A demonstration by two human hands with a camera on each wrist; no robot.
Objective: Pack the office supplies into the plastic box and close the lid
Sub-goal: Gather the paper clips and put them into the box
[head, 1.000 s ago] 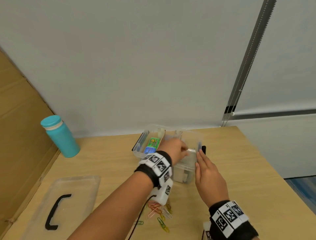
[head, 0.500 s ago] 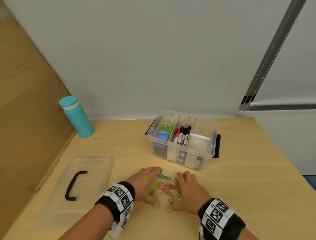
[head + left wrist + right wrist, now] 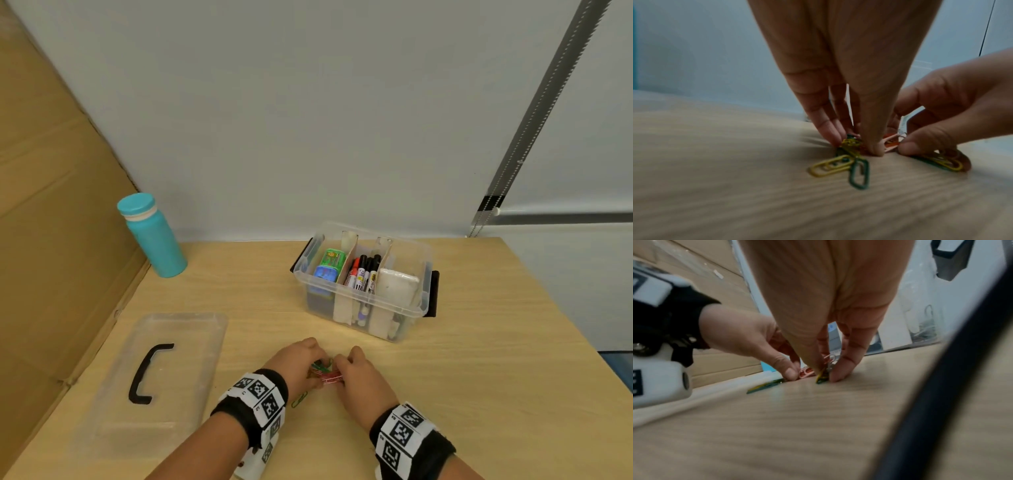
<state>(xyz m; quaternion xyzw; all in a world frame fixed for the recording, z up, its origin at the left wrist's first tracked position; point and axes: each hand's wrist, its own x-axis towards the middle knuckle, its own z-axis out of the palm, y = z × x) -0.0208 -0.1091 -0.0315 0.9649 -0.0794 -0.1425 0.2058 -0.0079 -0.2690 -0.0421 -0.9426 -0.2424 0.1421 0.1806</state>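
Several coloured paper clips [image 3: 323, 371] lie bunched on the wooden table in front of the clear plastic box [image 3: 422, 260]. My left hand [image 3: 298, 359] and right hand [image 3: 356, 370] meet over them, fingertips down. In the left wrist view the left hand [image 3: 855, 146] pinches the pile; a yellow clip [image 3: 830, 165] and a green clip [image 3: 859, 175] stick out in front. In the right wrist view the right hand [image 3: 828, 373] pinches clips between thumb and fingers. The box stands open and holds markers [image 3: 363, 270], a green-blue item [image 3: 329, 265] and a white block [image 3: 397, 284].
The clear lid [image 3: 191, 342] with its black handle lies flat at the left of the table. A teal bottle [image 3: 154, 236] stands at the back left by a cardboard wall [image 3: 51, 240]. One green clip [image 3: 299, 399] lies loose by my left wrist.
My hands left the box, came down to the near table and closed toward each other, drawing the spread paper clips into a tight bunch between the fingertips.
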